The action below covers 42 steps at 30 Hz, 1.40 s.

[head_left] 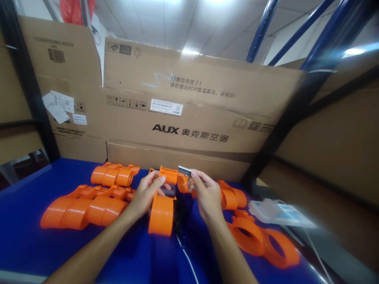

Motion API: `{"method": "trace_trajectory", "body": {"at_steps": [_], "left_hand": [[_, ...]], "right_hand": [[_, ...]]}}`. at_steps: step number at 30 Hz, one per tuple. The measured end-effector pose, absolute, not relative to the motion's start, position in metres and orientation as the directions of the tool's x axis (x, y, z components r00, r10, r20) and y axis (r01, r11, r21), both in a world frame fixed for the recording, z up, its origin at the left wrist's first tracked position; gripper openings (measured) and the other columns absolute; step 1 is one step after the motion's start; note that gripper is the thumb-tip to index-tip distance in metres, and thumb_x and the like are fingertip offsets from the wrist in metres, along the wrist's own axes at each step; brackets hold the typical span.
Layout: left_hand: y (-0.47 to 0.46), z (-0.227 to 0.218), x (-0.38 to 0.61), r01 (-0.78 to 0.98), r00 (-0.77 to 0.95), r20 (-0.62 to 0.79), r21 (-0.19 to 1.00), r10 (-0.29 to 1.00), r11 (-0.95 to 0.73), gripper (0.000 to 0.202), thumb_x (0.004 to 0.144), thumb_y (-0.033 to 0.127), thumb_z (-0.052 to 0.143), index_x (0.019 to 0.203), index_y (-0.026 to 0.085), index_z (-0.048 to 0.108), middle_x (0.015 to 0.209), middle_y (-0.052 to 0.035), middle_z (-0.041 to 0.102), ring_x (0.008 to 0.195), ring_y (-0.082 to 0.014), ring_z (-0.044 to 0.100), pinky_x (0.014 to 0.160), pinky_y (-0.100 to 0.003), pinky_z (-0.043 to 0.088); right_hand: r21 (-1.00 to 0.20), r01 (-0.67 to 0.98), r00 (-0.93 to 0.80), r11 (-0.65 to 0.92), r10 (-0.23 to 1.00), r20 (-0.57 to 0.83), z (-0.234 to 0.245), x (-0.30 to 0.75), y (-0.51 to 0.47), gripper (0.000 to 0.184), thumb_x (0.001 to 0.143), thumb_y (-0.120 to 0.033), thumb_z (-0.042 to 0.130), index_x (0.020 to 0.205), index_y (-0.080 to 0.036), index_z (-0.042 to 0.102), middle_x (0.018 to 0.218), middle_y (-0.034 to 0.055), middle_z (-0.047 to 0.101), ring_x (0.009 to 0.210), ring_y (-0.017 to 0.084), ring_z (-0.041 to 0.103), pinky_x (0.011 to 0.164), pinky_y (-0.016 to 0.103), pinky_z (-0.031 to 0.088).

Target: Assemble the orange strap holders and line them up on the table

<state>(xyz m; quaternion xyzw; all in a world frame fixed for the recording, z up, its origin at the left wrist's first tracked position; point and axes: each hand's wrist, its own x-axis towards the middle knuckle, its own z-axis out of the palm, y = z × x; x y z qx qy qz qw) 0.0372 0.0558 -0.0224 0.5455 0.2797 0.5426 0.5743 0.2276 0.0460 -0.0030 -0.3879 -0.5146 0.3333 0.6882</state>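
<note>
My left hand (147,192) grips a small orange plastic part (169,176) between thumb and fingers. In my right hand (207,194), thumb and fingers pinch a short flat strip, silver and dark (184,170). Its end is close to the right side of the orange part; whether they touch I cannot tell. Just below my left hand stands a wide orange ring-shaped piece (161,217), with a dark block (168,191) above it, partly hidden by my fingers. Another orange piece (182,183) shows between my hands.
Rows of orange ring-shaped pieces (77,211) lie left on the blue table (20,205), with another row (111,175) behind. Several more orange rings (280,248) lie right, near a clear plastic bag (275,213). A white cable (188,258) runs forward. Cardboard (130,130) walls the back.
</note>
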Motion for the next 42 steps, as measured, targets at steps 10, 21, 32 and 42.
{"method": "trace_trajectory", "body": {"at_steps": [10, 21, 32, 42], "left_hand": [[0.055, -0.024, 0.039, -0.317, 0.247, 0.26, 0.932, 0.934, -0.175, 0.036, 0.085, 0.052, 0.062, 0.096, 0.017, 0.059, 0.082, -0.0052, 0.069, 0.051, -0.0116, 0.06, 0.049, -0.021, 0.043], [0.059, -0.026, 0.04, -0.334, 0.226, 0.246, 0.929, 0.943, -0.163, 0.038, 0.082, 0.053, 0.065, 0.091, 0.017, 0.06, 0.068, -0.0024, 0.066, 0.05, -0.0107, 0.055, 0.05, -0.021, 0.04], [0.061, -0.029, 0.04, -0.258, 0.251, 0.313, 0.934, 0.916, -0.249, 0.036, 0.085, 0.05, 0.064, 0.098, 0.017, 0.062, 0.058, 0.0019, 0.06, 0.05, -0.0109, 0.048, 0.052, -0.022, 0.036], [0.065, -0.031, 0.038, -0.211, 0.168, 0.31, 0.939, 0.936, -0.273, 0.041, 0.083, 0.054, 0.065, 0.101, 0.017, 0.065, 0.058, 0.0032, 0.058, 0.051, -0.012, 0.049, 0.054, -0.023, 0.036]], "right_hand": [[-0.874, -0.009, 0.246, 0.486, 0.848, 0.469, 0.0, 0.226, 0.042, 0.027, 0.085, -0.043, 0.071, 0.088, -0.017, 0.073, 0.065, 0.0007, 0.065, 0.052, 0.009, 0.052, 0.048, 0.021, 0.043], [-0.867, 0.035, 0.235, 0.498, 0.839, 0.491, 0.002, 0.224, 0.037, 0.03, 0.083, -0.045, 0.071, 0.095, -0.017, 0.075, 0.073, 0.005, 0.071, 0.062, 0.015, 0.062, 0.051, 0.025, 0.051], [-0.896, 0.108, 0.167, 0.431, 0.88, 0.444, -0.006, 0.225, 0.044, 0.038, 0.08, -0.047, 0.072, 0.104, -0.018, 0.078, 0.086, 0.0059, 0.076, 0.065, 0.015, 0.062, 0.058, 0.028, 0.053], [-0.862, 0.164, 0.181, 0.48, 0.844, 0.504, -0.01, 0.233, 0.045, 0.027, 0.084, -0.043, 0.068, 0.094, -0.021, 0.079, 0.094, 0.0063, 0.075, 0.079, 0.019, 0.064, 0.063, 0.028, 0.05]]}}
